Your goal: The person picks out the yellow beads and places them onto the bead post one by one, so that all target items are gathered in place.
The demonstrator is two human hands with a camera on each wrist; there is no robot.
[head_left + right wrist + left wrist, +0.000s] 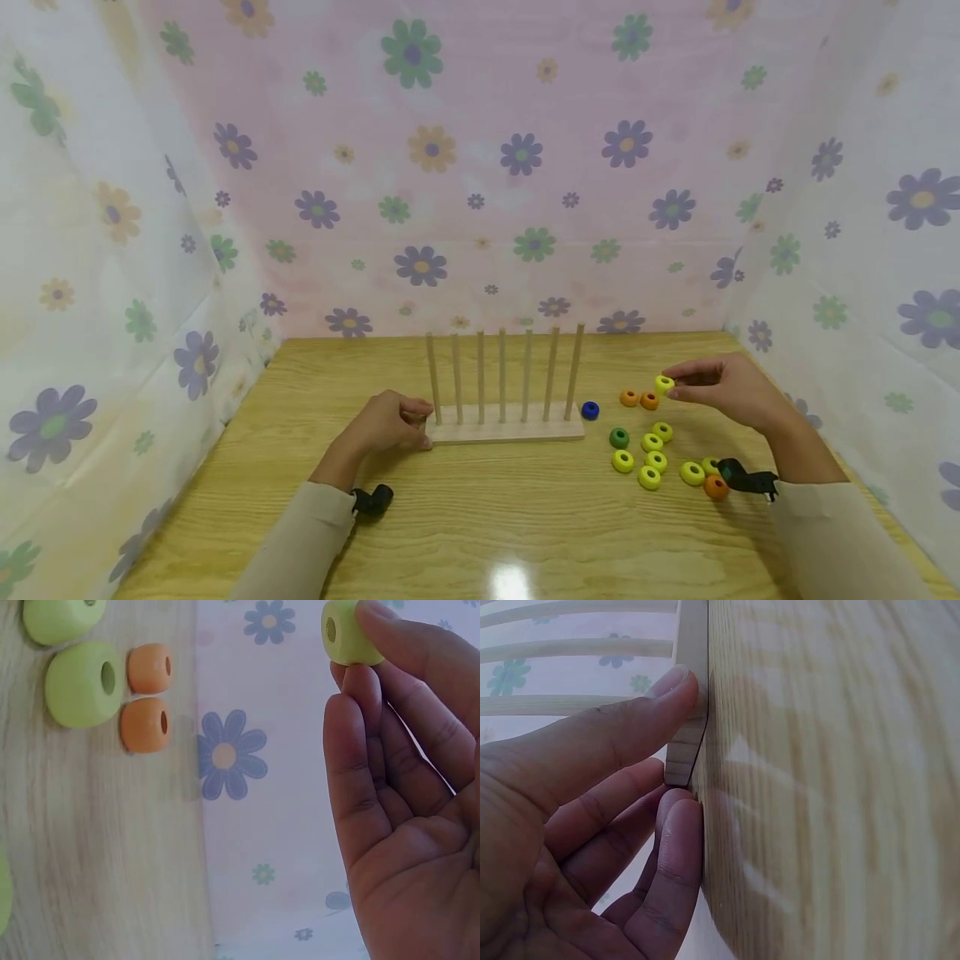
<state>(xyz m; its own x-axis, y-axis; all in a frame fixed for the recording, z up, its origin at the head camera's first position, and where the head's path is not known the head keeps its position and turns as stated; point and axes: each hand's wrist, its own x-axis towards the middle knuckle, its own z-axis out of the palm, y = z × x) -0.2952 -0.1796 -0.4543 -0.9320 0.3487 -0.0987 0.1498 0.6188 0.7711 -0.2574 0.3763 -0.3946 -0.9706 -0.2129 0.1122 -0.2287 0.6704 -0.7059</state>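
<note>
A wooden rack [504, 432] with several upright pegs stands on the table. The left hand [386, 423] holds the left end of its base; in the left wrist view the thumb of that hand [592, 817] lies on the base [692, 675] and the fingers curl at its end. The right hand [723, 390] pinches a yellow bead [664, 384] between thumb and fingertips, above the table. From the right wrist view, the hand [412, 780] grips this bead [351, 634] with its hole facing left. No beads are on the pegs.
Right of the rack lie a blue bead [590, 410], a green bead [618, 437], two orange beads [628, 397] and several yellow beads [650, 477]. Another orange bead [716, 487] lies near the right wrist. Flowered cloth [480, 167] surrounds the wooden table [450, 533] behind and at both sides.
</note>
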